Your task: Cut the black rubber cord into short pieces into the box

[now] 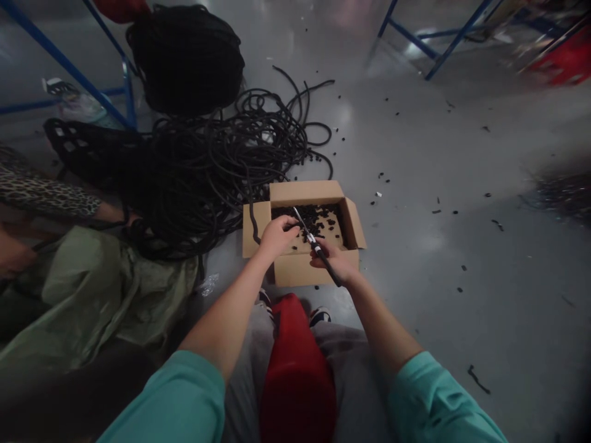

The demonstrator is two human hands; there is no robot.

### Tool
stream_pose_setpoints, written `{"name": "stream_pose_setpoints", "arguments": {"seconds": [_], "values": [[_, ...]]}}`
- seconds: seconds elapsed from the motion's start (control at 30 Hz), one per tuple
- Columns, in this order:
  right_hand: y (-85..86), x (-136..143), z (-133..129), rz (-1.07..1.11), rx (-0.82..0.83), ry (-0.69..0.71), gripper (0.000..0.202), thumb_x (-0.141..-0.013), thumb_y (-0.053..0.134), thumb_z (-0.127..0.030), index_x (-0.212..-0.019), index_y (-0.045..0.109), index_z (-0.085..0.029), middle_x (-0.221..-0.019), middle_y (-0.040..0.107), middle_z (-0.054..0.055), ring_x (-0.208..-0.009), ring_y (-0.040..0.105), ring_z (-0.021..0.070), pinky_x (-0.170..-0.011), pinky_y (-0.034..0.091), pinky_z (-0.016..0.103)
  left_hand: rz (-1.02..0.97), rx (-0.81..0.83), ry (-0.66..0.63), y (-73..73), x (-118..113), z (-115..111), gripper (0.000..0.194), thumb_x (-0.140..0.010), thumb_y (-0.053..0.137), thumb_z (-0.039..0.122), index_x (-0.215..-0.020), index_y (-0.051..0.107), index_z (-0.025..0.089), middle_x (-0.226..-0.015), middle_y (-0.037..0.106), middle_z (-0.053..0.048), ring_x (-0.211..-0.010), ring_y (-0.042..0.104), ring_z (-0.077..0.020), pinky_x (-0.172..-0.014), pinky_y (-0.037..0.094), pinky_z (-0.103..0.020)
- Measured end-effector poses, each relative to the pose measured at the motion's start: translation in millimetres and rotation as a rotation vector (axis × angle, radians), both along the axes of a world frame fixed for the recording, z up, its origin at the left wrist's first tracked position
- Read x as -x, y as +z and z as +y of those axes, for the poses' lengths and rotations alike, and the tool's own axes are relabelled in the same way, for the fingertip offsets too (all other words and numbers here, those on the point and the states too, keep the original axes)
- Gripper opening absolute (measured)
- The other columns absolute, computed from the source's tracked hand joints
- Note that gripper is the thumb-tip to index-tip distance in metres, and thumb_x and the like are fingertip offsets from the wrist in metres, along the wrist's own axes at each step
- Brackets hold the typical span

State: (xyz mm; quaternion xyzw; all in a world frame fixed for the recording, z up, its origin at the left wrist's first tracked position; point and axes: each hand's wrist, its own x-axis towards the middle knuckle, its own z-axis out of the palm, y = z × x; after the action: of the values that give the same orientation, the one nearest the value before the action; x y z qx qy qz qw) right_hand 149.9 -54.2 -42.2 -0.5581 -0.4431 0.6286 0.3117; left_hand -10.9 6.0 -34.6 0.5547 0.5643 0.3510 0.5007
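Glossy grey floor (pixel 415 246) fills the view I am watching, dotted with small dark scraps, with blue metal legs (pixel 455 40) near the top edge. Ahead of the person's knees, an open cardboard box (pixel 316 269) sits on it, flaps folded outward, many short black pieces (pixel 332 212) scattered inside. Over the box, I see the right hand (pixel 336 259) gripping a black-handled cutting tool (pixel 318 246), its metal end pointing up and left. The left hand (pixel 279 237) has its fingers closed around a black cord (pixel 253 215), beside the tool's metal end; the cord runs over the box's left flap. Beyond and left of the box lies a large tangle of black cord (pixel 198 166), with a big black bundle (pixel 184 58) behind it. At far left, I see another person's patterned sleeve (pixel 46 191) and green fabric (pixel 87 283).
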Motion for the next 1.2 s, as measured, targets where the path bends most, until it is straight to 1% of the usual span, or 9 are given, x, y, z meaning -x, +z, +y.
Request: {"name": "stream_pose_setpoints", "arguments": {"seconds": [0.1, 0.3, 0.43, 0.67, 0.77, 0.83, 1.1, 1.2], "values": [[1.8, 0, 0, 0.016, -0.001, -0.016, 0.049, -0.051, 0.063, -0.020, -0.100, 0.056, -0.020, -0.069, 0.051, -0.005, -0.066, 0.046, 0.0114, -0.064, 0.037, 0.025, -0.020, 0.020, -0.006, 0.2, -2, -1, 0.010, -0.065, 0.059, 0.019, -0.075, 0.059, 0.014, -0.079, 0.065, -0.005, -0.075, 0.059, -0.0142, -0.071, 0.047, -0.028], [5.7, 1, 1, 0.020, -0.007, 0.001, 0.046, -0.051, 0.063, -0.021, -0.098, 0.059, -0.019, -0.071, 0.051, -0.003, -0.068, 0.047, 0.0118, -0.066, 0.038, 0.026, -0.036, 0.035, -0.012, 2.7, -4, -4, 0.011, -0.064, 0.061, 0.024, -0.069, 0.055, 0.015, -0.070, 0.062, -0.002, -0.068, 0.057, -0.0129, -0.063, 0.045, -0.026], [7.0, 3, 1, -0.002, -0.003, -0.012, 0.046, -0.051, 0.063, -0.022, -0.097, 0.060, -0.019, -0.067, 0.050, -0.004, -0.062, 0.044, 0.0105, -0.060, 0.037, 0.025, -0.050, 0.037, -0.002, 2.8, -4, -4, 0.011, -0.064, 0.060, 0.023, -0.068, 0.054, 0.015, -0.067, 0.060, -0.001, -0.065, 0.056, -0.0119, -0.061, 0.044, -0.025], [7.1, 3, 1, -0.026, -0.019, -0.020, 0.043, -0.050, 0.060, -0.020, -0.093, 0.063, -0.018, -0.057, 0.044, -0.007, -0.054, 0.038, 0.0083, -0.052, 0.029, 0.022, -0.112, 0.079, 0.013, 0.1, -1, -2, 0.015, -0.063, 0.062, 0.024, -0.071, 0.055, 0.014, -0.068, 0.060, 0.000, -0.059, 0.053, -0.0089, -0.055, 0.042, -0.021], [6.5, 2, 1, -0.023, -0.006, -0.026, 0.043, -0.049, 0.059, -0.019, -0.092, 0.063, -0.017, -0.055, 0.042, -0.007, -0.051, 0.035, 0.0072, -0.049, 0.027, 0.021, -0.154, 0.110, -0.018, 0.0, 1, -1, 0.016, -0.064, 0.061, 0.025, -0.075, 0.056, 0.014, -0.067, 0.059, 0.000, -0.053, 0.049, -0.0071, -0.049, 0.039, -0.020], [5.2, 2, 1, -0.027, 0.002, -0.029, 0.043, -0.049, 0.059, -0.018, -0.092, 0.063, -0.017, -0.055, 0.042, -0.007, -0.049, 0.034, 0.0066, -0.048, 0.025, 0.021, -0.158, 0.118, -0.034, -0.6, 2, -1, 0.017, -0.064, 0.061, 0.025, -0.077, 0.057, 0.014, -0.065, 0.058, 0.001, -0.049, 0.047, -0.0063, -0.048, 0.038, -0.020], [3.9, 6, -2, -0.109, 0.049, -0.036, 0.044, -0.049, 0.055, -0.017, -0.093, 0.063, -0.015, -0.051, 0.040, -0.008, -0.044, 0.032, 0.0063, -0.044, 0.024, 0.022, -0.014, 0.067, -0.058, -13.4, 8, 3, 0.018, -0.068, 0.058, 0.027, -0.079, 0.063, 0.014, -0.067, 0.061, 0.000, -0.046, 0.046, -0.0073, -0.050, 0.038, -0.023], [2.7, 7, -3, -0.124, 0.041, -0.036, 0.042, -0.050, 0.054, -0.017, -0.092, 0.063, -0.015, -0.051, 0.039, -0.008, -0.046, 0.033, 0.0066, -0.047, 0.025, 0.022, 0.085, 0.037, -0.070, -12.2, 9, 4, 0.020, -0.069, 0.057, 0.028, -0.082, 0.064, 0.015, -0.072, 0.064, -0.002, -0.049, 0.048, -0.0083, -0.052, 0.039, -0.023]]}}
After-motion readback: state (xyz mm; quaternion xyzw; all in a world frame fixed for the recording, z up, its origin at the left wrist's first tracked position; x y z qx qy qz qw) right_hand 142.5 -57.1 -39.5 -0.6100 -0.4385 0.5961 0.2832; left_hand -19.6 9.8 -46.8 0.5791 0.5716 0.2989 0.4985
